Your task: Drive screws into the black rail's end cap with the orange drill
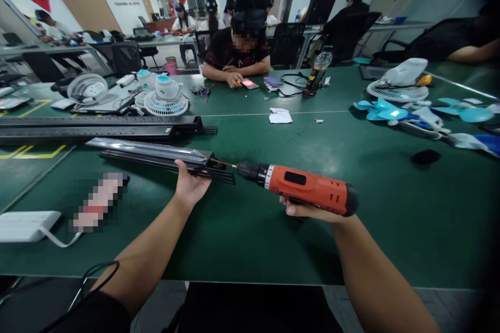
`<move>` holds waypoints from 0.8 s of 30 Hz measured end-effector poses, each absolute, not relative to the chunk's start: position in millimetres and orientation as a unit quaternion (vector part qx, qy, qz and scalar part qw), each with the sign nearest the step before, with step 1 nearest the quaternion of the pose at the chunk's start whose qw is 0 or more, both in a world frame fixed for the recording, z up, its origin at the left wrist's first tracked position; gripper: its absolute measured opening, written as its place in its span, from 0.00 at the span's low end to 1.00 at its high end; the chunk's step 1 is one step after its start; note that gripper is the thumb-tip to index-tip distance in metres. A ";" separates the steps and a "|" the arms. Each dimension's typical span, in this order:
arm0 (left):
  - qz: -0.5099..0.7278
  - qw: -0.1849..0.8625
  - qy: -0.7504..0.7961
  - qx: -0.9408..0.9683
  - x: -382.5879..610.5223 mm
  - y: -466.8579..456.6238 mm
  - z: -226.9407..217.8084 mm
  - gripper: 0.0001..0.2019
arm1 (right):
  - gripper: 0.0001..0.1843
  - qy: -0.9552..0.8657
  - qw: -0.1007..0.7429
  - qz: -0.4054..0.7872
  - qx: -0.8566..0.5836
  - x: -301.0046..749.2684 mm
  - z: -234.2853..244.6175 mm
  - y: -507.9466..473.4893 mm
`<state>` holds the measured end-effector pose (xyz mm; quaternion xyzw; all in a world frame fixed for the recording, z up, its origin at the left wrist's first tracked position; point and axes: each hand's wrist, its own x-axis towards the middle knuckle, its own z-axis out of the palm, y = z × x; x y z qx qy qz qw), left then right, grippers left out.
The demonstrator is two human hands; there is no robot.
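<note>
My right hand is wrapped round the grip of an orange and black cordless drill, which lies level and points left. The drill's long thin bit reaches the open end of a long dark metal rail; whether it sits in a screw there I cannot tell. My left hand holds that rail near its right end from below, thumb up along the near side. The rail's far end rests toward the left of the green table.
Several similar dark rails lie behind at left. White fans stand beyond them. A phone is cabled to a white power bank. Blue fan blades lie at right. Across the table sits a person near a bottle.
</note>
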<state>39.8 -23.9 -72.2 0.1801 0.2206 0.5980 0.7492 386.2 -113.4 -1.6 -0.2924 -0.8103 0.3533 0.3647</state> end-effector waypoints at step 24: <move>0.601 0.745 0.230 0.174 42.2 -24.0 -70.1 0.40 | 0.13 -0.833 0.367 0.252 -0.329 389.6 -14.4 -112.6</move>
